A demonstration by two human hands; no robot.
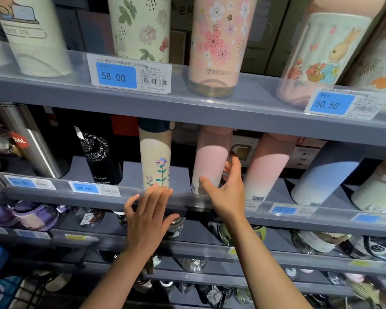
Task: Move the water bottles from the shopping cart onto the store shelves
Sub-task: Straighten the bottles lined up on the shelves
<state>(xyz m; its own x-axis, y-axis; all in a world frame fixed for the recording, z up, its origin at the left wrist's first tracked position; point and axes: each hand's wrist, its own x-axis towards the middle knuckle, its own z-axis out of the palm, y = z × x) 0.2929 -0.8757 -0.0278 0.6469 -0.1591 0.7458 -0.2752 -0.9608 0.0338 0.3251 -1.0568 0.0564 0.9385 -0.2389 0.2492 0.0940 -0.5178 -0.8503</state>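
The landmark here is the tall pink-to-white gradient metal water bottle [211,161] standing upright on the middle grey shelf [129,172], behind that shelf's clear plastic front lip [60,186]. The right hand [226,192] is at this bottle: its thumb lies on the lower front and its fingers reach round the right side, spread and fairly straight rather than clamped, so the hold looks loose, more a steadying touch than a firm grip. Whether the fingertips behind the bottle press on it cannot be told.

Just left of the gradient bottle stands a cream cylindrical bottle with painted flowers and a dark cap [155,157]. The left hand [147,217] hovers below and left of the gradient bottle, fingers straight and relaxed, holding nothing; its fingertips are at the clear lip beneath the cream bottle.

Just right of the gradient bottle a second pink-to-white bottle [269,166] leans, and further right a pale blue bottle [321,175].

The step in hand appears to be the placing: the gradient bottle is already on the shelf and is being settled into its row. The next move likely calls for letting go cleanly without tipping it into its neighbours, then reaching down for another bottle; the shopping cart itself is barely visible at the bottom left, if at all.
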